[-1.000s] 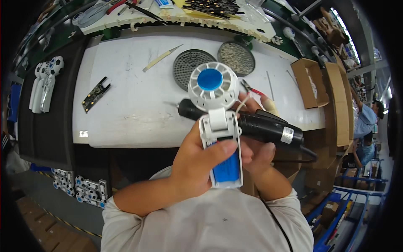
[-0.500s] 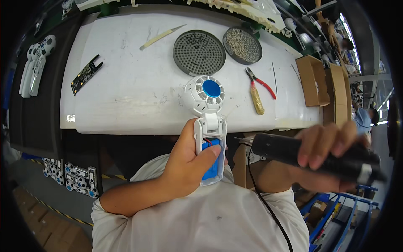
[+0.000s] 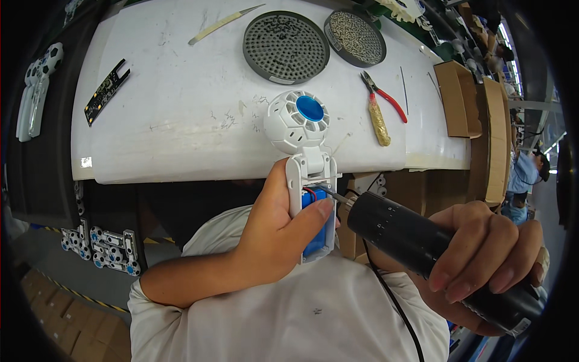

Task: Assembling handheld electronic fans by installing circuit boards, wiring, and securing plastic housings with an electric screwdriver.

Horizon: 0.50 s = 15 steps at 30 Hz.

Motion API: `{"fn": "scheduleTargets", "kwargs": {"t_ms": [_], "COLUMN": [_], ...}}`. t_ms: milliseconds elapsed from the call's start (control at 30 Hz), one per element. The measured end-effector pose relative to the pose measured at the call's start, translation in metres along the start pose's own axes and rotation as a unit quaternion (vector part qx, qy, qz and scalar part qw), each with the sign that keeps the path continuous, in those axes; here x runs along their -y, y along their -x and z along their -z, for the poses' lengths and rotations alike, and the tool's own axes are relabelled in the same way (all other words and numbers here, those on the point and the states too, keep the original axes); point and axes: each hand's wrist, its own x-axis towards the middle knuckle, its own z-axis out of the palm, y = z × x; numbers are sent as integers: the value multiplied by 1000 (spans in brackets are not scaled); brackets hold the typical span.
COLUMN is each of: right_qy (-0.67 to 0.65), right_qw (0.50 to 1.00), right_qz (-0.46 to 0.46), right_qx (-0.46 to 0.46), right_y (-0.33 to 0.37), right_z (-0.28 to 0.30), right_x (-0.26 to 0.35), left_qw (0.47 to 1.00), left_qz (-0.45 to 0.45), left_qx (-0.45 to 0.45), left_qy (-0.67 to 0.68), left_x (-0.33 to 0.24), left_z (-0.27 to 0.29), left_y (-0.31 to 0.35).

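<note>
My left hand (image 3: 274, 226) is wrapped round the open handle of a white handheld fan (image 3: 294, 128), whose round head has a blue disc and points away from me. My left thumb presses on the blue battery (image 3: 315, 238) inside the handle, where red and dark wires show. In my right hand (image 3: 482, 259) is a black electric screwdriver (image 3: 395, 229), tilted with its bit toward the handle. The bit tip reaches the handle just above the battery; whether a screw sits under it is too small to tell.
On the white table (image 3: 163, 151) lie a circuit board (image 3: 107, 92), a craft knife (image 3: 223, 25), red-handled cutters (image 3: 380, 108) and two round trays, one of dark screws (image 3: 286, 48), one of silvery screws (image 3: 356, 37). A cardboard box (image 3: 457, 99) stands right; white fan parts (image 3: 39, 90) lie left.
My right hand has brought the electric screwdriver down and left, so its bit is now at the fan's handle. The table has shifted upward in view; my left hand keeps its hold.
</note>
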Motion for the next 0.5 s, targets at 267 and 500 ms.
{"fn": "scheduleTargets", "kwargs": {"t_ms": [267, 500], "right_qy": [3, 18], "right_qw": [1000, 998], "right_qz": [-22, -54], "right_qx": [-6, -9], "right_y": [0, -1], "right_z": [0, -1], "right_x": [-3, -4], "left_qw": [1000, 995], "left_qz": [-24, -60], "left_qx": [5, -2], "left_qy": [-13, -81], "left_x": [4, 10], "left_z": [3, 9], "left_y": [0, -2]}}
